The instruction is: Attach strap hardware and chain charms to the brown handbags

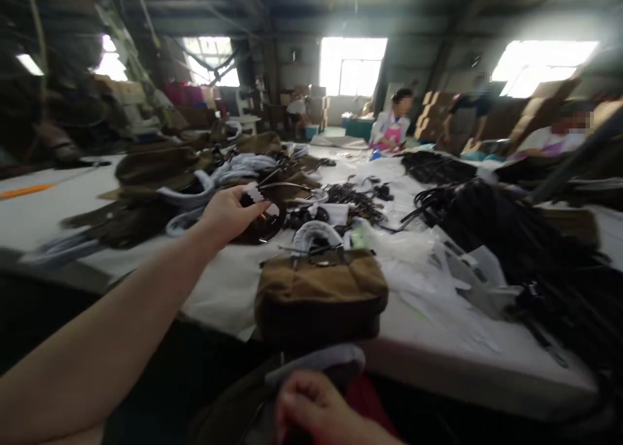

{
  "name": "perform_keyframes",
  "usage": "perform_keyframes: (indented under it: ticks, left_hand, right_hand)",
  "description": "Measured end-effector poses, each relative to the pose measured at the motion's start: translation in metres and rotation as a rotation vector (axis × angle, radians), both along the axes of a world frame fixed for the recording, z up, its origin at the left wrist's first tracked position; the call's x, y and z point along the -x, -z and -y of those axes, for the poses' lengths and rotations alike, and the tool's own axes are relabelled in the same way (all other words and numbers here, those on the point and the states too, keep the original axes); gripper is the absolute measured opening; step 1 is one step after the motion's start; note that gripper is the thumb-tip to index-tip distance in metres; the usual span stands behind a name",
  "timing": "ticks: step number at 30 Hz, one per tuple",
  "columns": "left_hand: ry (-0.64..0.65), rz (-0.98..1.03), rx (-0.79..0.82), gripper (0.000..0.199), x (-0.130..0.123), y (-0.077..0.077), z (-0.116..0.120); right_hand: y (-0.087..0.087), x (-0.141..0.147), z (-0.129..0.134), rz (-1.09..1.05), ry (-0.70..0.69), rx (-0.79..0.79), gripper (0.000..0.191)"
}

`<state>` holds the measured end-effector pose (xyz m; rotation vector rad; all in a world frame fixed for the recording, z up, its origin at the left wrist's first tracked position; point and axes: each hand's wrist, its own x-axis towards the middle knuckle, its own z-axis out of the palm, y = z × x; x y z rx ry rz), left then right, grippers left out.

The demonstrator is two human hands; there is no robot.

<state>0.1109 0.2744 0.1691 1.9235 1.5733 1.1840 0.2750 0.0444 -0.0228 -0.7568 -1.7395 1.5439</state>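
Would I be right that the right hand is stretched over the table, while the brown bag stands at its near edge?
Not quite: the head view shows the left hand stretched over the table; the right hand is down in front of the near edge. The brown bag does stand at that edge.

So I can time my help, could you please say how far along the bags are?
The upright brown bag, handle up, looks done. The left hand holds something too blurred to name; the right hand is by a grey handle. Loose dark straps seem left.
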Motion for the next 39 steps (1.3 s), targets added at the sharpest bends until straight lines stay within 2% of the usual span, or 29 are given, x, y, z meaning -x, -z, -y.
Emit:
perform_keyframes:
  ticks: [1,3,5,8,11,13,16,19,24,28,30,33,36,39]
  left_hand:
    - [0.007,0.066,0.065,0.04,0.018,0.007,0.023]
    - [-0.014,0.152,0.181,0.04,0.048,0.026,0.071]
    - [-0.061,0.19,0.255,0.036,0.07,0.049,0.118]
    - [-0.071,0.244,0.317,0.03,0.087,0.086,0.178]
    - [-0.047,0.234,0.328,0.027,0.093,0.117,0.221]
    - [-0.046,0.164,0.316,0.024,0.094,0.13,0.239]
    - [-0.021,0.065,0.295,0.018,0.097,0.137,0.256]
    - [0.059,0.09,0.289,0.019,0.104,0.136,0.266]
    - [0.114,0.118,0.206,0.017,0.109,0.133,0.275]
    - [0.363,0.024,0.231,0.015,0.1,0.121,0.277]
    - [0.436,-0.039,0.282,0.019,0.096,0.116,0.277]
    - [0.432,-0.088,0.305,0.02,0.092,0.116,0.277]
    - [0.381,-0.072,0.275,0.018,0.088,0.123,0.279]
    - [0.291,-0.034,0.245,0.035,0.081,0.13,0.283]
  right_hand:
    - [0.001,0.003,0.001,-0.127,0.078,0.168,0.048]
    - [-0.002,0.006,0.003,-0.263,0.118,0.329,0.049]
    - [-0.009,0.008,0.005,-0.289,0.129,0.37,0.048]
    - [-0.018,0.01,0.009,-0.272,0.136,0.402,0.045]
    - [-0.023,0.015,0.014,-0.255,0.135,0.43,0.041]
    - [-0.024,0.019,0.017,-0.24,0.128,0.432,0.039]
    - [-0.028,0.022,0.02,-0.22,0.128,0.418,0.04]
    - [-0.031,0.024,0.024,-0.204,0.149,0.404,0.041]
    - [-0.033,0.025,0.03,-0.185,0.184,0.409,0.041]
    - [-0.032,0.025,0.034,-0.189,0.175,0.411,0.041]
    - [-0.032,0.024,0.036,-0.17,0.16,0.414,0.043]
    - [-0.031,0.022,0.038,-0.142,0.154,0.408,0.043]
    - [-0.029,0.021,0.04,-0.15,0.162,0.399,0.04]
    - [-0.028,0.02,0.041,-0.167,0.17,0.397,0.038]
